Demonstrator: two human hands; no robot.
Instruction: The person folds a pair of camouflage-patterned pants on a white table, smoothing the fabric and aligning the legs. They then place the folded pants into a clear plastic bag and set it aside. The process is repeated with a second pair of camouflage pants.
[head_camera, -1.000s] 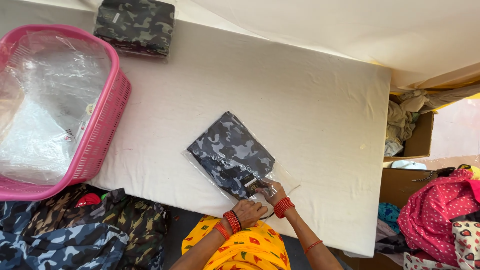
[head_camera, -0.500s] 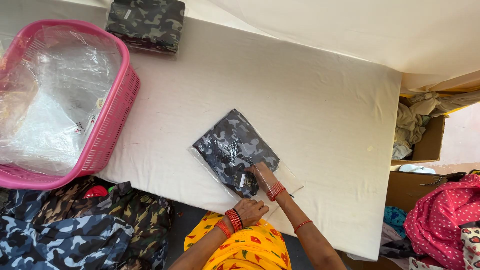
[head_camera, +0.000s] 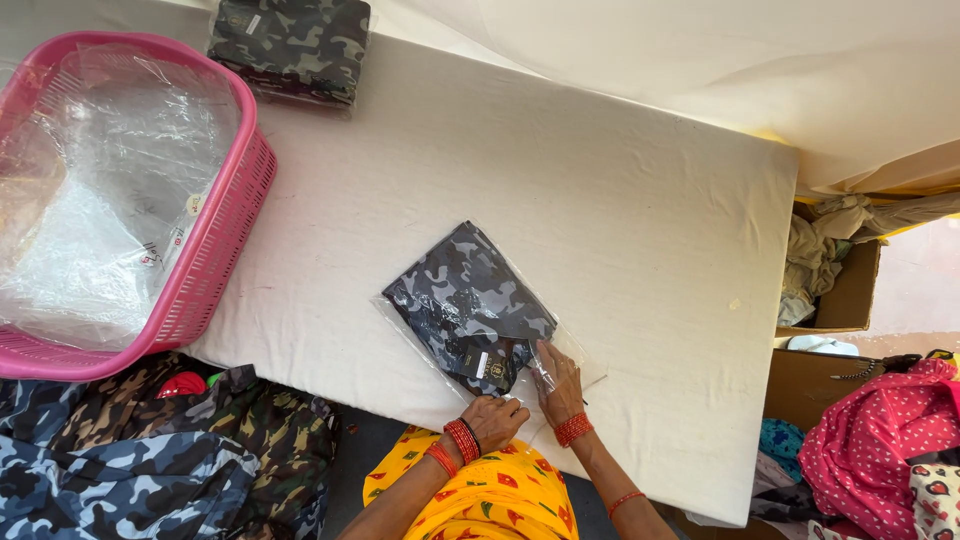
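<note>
Both hands work at the near edge of the worktop (head_camera: 620, 200), a broad slab under a white, faintly creased cloth. Right hand (head_camera: 560, 385) lies flat, fingers stretched forward together, pressing the open end of a clear plastic sleeve (head_camera: 570, 365). Left hand (head_camera: 497, 418) is curled loosely beside it, fingertips pinching or tucking the sleeve's near corner; which of the two, cannot tell. Step in hand, as judged: closing the flap on a bagged garment. Next move likely calls for holding the flap taut while it is smoothed down, since the film is slick and springs back. Pink plastic basket (head_camera: 215, 260) at far left, lattice walls, rounded corners, filled with crumpled clear bags (head_camera: 110, 190), glossy and limp. Loose camouflage fabric (head_camera: 130, 460) is heaped below the basket, off the worktop, soft and rumpled, blue-grey and olive. Stack of packed camouflage garments (head_camera: 292, 45) sits at the far edge, well apart, square and flat. Folded grey camouflage garment (head_camera: 465, 300) lies inside the sleeve, set diagonally, just beyond the hands, with a small dark tag near its lower corner. Red bangles (head_camera: 462, 440) on both wrists.
</note>
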